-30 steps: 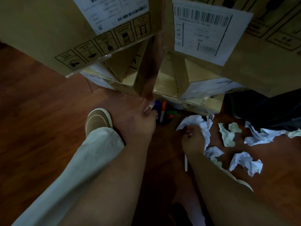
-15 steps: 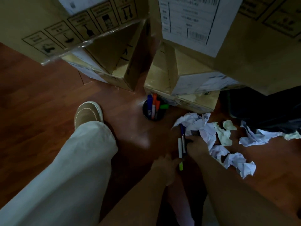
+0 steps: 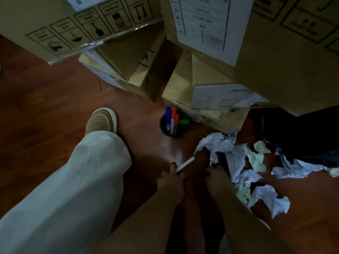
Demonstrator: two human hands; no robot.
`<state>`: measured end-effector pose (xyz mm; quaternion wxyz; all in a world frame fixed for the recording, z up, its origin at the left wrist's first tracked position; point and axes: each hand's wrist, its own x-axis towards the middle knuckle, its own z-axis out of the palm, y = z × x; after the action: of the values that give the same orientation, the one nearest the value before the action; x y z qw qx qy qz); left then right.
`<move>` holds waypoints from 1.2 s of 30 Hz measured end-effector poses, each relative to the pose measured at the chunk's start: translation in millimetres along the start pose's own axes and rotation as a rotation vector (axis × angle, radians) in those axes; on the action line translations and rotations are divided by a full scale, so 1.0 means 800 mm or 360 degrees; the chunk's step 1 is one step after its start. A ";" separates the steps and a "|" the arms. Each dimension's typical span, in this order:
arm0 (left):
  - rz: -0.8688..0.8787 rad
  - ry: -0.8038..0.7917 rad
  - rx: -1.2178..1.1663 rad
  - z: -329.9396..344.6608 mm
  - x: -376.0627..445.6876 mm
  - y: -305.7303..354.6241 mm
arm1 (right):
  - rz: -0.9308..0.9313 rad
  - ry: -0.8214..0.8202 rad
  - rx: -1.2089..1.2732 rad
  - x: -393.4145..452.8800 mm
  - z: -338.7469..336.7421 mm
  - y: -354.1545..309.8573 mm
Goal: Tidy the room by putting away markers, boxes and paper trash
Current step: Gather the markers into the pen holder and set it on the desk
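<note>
Markers partly done: several coloured ones stand in round black cup (image 3: 172,128) by stacked cardboard boxes (image 3: 139,70). Left hand (image 3: 171,182) pinches white marker (image 3: 185,164); right hand (image 3: 217,177) grip unclear, poss. dark marker. Crumpled white paper scraps (image 3: 236,158) on wood floor (image 3: 45,107), untouched.

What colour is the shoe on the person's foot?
The shoe is tan-brown with a white sole and pale stitching, seen in the head view.
</note>
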<state>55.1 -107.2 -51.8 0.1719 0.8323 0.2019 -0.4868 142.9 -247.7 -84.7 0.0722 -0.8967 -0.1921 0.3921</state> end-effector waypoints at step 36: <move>0.0276 0.0986 -0.1144 -0.220 -0.029 -0.087 | -0.0088 0.0722 0.0901 0.039 -0.115 -0.170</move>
<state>140.2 33.8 44.6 0.4204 0.8399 0.3288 -0.0992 190.7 -108.7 -4.8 0.3688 -0.8999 -0.0791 0.2187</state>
